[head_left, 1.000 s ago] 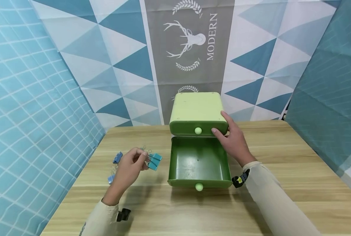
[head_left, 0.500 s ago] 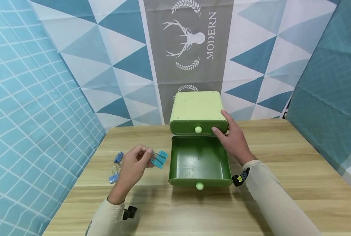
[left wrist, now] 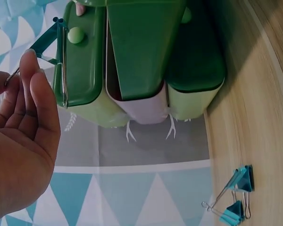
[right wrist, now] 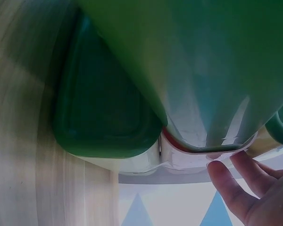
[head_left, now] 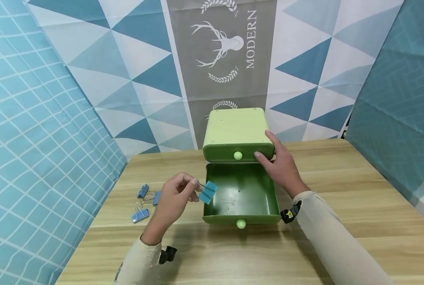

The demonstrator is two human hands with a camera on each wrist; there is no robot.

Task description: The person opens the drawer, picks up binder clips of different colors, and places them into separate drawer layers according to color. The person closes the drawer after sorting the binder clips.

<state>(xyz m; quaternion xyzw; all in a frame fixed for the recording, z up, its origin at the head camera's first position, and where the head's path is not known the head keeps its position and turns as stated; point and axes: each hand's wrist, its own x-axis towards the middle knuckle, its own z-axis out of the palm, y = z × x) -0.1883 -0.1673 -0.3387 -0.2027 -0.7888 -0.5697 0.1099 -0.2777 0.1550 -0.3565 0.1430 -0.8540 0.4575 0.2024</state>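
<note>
My left hand point(head_left: 177, 194) pinches a blue binder clip point(head_left: 208, 192) by its wire handle. In the head view the clip overlaps the left edge of the pulled-out drawer point(head_left: 242, 194), whose visible floor is bare. In the left wrist view the clip point(left wrist: 49, 40) hangs from thumb and fingertips, with its wire handles showing. My right hand point(head_left: 283, 168) rests at the right front corner of the green drawer cabinet point(head_left: 237, 126), thumb on the upper drawer front and fingers along the side. The right wrist view has those fingers point(right wrist: 226, 186) fairly straight against the casing.
Left of the cabinet, several more binder clips point(head_left: 140, 215) lie on the wooden table point(head_left: 340, 198). The cabinet has three tiers, with the bottom drawer point(left wrist: 198, 56) shut below the pulled-out one. A patterned cloth point(head_left: 226, 47) hangs behind.
My left hand has moved right with the binder clip, up to the drawer's left edge. Another clip on the table, hidden before, now shows behind the hand. The right hand has kept its place.
</note>
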